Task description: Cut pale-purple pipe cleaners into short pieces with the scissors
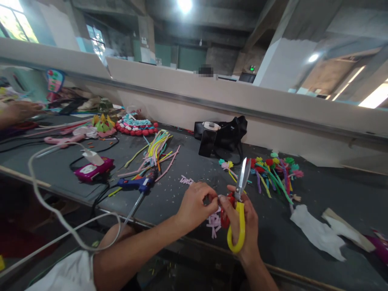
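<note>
Scissors with one yellow and one red handle rest in my right hand, blades pointing up and away from me. My left hand is closed in a pinch, its fingertips meeting the right thumb and forefinger; whatever lies between them is too small to name. Below the fingertips, short pale pink strips lie in a pile at the table's front. More pink pieces are grouped just beyond my left hand. Fuzzy stems with colourful pom-pom tops lie beyond my right hand.
Left of my hands are a blue glue gun, a bundle of coloured stems and a purple box with a white cable. A black bag and white cloth-like pieces lie on the table. Another person's hand is at far left.
</note>
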{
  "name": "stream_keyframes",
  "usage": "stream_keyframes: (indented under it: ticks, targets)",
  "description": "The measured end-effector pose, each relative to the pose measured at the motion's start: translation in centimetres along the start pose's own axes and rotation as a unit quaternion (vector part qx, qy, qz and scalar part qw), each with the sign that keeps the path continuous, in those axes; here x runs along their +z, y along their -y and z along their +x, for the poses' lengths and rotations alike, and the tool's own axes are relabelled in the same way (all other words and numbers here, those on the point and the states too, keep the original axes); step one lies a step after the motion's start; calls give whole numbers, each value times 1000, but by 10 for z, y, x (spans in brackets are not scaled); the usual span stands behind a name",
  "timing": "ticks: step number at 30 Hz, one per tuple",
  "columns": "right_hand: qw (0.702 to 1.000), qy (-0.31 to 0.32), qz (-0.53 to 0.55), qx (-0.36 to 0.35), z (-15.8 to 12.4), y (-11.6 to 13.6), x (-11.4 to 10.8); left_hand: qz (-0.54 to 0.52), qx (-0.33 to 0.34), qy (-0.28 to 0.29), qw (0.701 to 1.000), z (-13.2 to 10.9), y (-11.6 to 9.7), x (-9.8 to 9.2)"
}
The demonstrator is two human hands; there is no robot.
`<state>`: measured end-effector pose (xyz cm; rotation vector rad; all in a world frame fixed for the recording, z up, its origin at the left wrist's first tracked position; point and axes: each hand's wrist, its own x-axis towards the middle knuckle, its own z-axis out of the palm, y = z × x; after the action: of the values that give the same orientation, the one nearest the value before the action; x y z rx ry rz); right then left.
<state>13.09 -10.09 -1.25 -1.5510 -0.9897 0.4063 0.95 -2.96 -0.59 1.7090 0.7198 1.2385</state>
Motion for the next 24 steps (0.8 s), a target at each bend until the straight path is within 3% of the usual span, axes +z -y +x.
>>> stream_keyframes:
  ticks: [3,6,9,13,16,20,24]
  targets:
    - [1000,-6,-7,-3,1,-2,1,45,45,32,997,-3,0,0]
    - [1000,-3,-1,-2,3,-2,0,36,40,44,998,-3,-2,1]
    - [1000,2,17,7,5,1,-2,-38,-73,71,994,0,-3,-1]
    - [999,22,39,9,8,5,-4,-158,-233,138,950,7,-1,-5]
    - [998,46,35,3,10,3,-5,-187,-257,170,933,10,0,-7]
    - [998,53,4,-28,9,0,-5,-203,-268,172,926,9,0,-7]
    - [995,17,-66,-72,5,-3,-6,-283,-274,120,911,9,-1,-7]
